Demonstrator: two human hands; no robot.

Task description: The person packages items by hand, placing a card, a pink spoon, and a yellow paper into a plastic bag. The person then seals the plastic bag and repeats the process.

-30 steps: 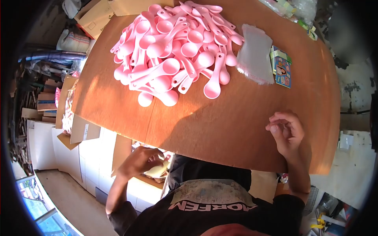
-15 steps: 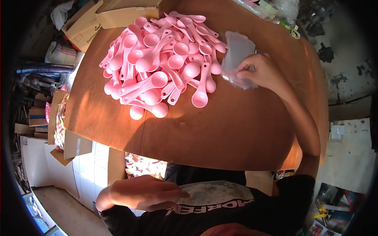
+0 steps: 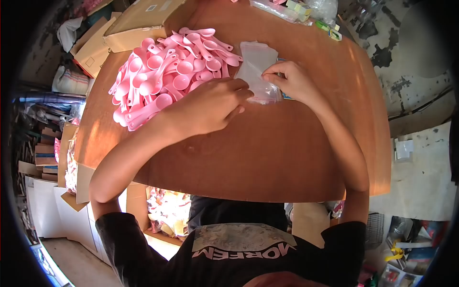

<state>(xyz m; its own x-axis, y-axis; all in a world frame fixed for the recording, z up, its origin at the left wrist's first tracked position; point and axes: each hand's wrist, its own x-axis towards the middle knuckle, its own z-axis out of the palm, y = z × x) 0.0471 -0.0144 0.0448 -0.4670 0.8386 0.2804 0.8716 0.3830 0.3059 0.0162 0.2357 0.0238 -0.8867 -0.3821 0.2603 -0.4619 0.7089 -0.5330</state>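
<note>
A stack of clear plastic bags (image 3: 258, 60) lies on the table right of a heap of pink measuring spoons (image 3: 181, 68). My right hand (image 3: 290, 82) is at the stack's right side, thumb and forefinger pinched on a bag. My left hand (image 3: 213, 105) reaches in from the lower left, in front of the heap and hiding part of it. Its fingers are loosely bent at the stack's lower left edge, the thumb apart from them, and nothing shows in its grasp. A blue-edged piece shows under the bags.
The brown wooden table (image 3: 248, 162) has a curved front edge near my body. A cardboard box (image 3: 143, 24) stands at the back left. Plastic packaging (image 3: 282, 10) and a green cutter (image 3: 329, 31) lie at the back right. Below the table is an open box of wrapped items (image 3: 169, 210).
My left hand has risen from my lap to the left edge of the bags. The right hand remains at the bags, and the view has shifted slightly.
</note>
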